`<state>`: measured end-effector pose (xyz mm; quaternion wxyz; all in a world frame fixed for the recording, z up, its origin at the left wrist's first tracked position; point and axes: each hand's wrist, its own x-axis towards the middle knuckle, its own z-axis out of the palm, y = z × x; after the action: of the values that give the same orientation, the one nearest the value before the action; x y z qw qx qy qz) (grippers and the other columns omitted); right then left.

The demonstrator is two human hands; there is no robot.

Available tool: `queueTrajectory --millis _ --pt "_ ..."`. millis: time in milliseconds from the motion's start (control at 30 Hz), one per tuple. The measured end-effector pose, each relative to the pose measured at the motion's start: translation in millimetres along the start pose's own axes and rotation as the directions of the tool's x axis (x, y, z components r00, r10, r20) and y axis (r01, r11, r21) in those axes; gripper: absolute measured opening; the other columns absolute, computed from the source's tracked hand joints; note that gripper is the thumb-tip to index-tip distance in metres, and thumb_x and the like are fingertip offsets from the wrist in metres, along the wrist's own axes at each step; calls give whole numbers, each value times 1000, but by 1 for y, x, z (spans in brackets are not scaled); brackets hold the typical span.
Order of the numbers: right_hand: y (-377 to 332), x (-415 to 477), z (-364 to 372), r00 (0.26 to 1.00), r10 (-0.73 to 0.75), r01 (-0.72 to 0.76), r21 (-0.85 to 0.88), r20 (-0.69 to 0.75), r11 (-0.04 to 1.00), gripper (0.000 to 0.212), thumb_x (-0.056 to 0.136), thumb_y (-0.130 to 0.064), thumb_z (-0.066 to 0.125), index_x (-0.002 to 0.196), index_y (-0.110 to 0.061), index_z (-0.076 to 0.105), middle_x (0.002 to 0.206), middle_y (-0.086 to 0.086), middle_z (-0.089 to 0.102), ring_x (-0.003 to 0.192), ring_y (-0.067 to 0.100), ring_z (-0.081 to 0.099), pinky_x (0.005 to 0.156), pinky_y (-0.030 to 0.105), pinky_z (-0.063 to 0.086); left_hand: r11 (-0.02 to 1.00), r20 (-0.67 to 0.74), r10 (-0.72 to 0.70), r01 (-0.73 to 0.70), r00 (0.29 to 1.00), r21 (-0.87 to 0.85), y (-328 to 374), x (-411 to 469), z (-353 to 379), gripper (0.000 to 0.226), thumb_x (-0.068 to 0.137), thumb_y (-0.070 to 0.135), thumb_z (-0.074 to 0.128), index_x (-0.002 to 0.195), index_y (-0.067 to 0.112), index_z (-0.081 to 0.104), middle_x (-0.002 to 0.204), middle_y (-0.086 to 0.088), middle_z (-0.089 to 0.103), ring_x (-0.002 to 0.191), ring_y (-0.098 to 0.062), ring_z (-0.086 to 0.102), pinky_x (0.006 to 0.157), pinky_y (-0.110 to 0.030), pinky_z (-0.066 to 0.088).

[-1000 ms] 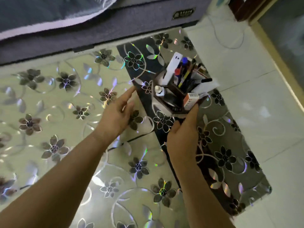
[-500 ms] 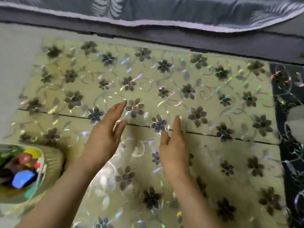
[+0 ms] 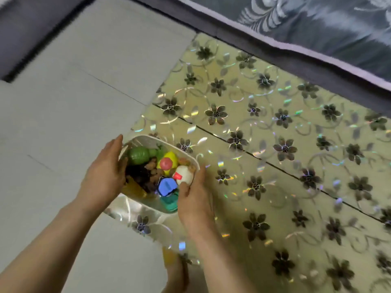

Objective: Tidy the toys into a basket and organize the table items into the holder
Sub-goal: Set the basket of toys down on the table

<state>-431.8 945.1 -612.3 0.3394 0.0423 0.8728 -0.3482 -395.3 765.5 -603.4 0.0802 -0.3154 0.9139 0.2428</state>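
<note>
Both hands, the left hand (image 3: 105, 176) and right hand (image 3: 191, 197), clasp the toy-filled basket (image 3: 148, 140) at the table (image 3: 275, 187) corner, so I'd keep it level, gripping opposite walls evenly.

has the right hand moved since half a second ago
Yes: the right hand went from the table's dark seam to the left edge, gripping the white toy basket.
</note>
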Motion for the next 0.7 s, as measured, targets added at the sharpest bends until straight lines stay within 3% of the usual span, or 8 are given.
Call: queueTrajectory --millis 100,233,333,433,567,700 --pt "0 -2 13 997 72 -73 -43 -41 996 76 95 -9 43 152 -27 -4 132 13 55 114 31 55 85 32 42 998 88 -50 47 995 44 -18 6 7 61 93 7 42 149 21 21 140 -16 49 118 -41 51 93 -43 42" --pt "-4 -3 15 995 95 -95 -16 -45 995 80 90 3 42 152 -29 2 129 12 56 116 30 55 88 34 44 996 75 -84 82 994 25 -22 8 10 75 79 -5 46 143 29 27 118 -20 63 99 -45 58 78 -40 43" --pt "3 -4 3 994 82 -82 4 -72 997 78 88 5 43 151 -26 10 132 11 54 118 29 52 86 31 42 999 58 -50 50 997 12 -16 4 14 72 77 -5 48 138 32 33 118 -15 64 95 -44 59 77 -41 46" --pt "18 -6 -21 995 84 -84 1 -57 996 74 91 0 43 150 -30 10 126 7 58 112 27 56 71 25 36 1000 30 10 -11 1000 9 8 -2 19 69 79 -8 45 138 26 36 119 -16 63 96 -45 58 78 -43 46" --pt "54 -12 -62 984 147 -135 115 -103 984 76 89 3 41 149 -32 12 124 9 59 110 28 57 77 26 40 994 55 110 -110 992 2 65 -8 40 62 84 -6 46 138 23 38 114 -22 64 93 -45 60 69 -36 41" --pt "106 -17 -113 964 208 -173 203 -167 964 75 89 2 40 148 -35 11 125 3 60 107 26 59 78 27 44 977 102 212 -215 972 17 142 -23 68 58 87 -4 47 139 21 39 117 -24 62 99 -44 59 71 -35 37"
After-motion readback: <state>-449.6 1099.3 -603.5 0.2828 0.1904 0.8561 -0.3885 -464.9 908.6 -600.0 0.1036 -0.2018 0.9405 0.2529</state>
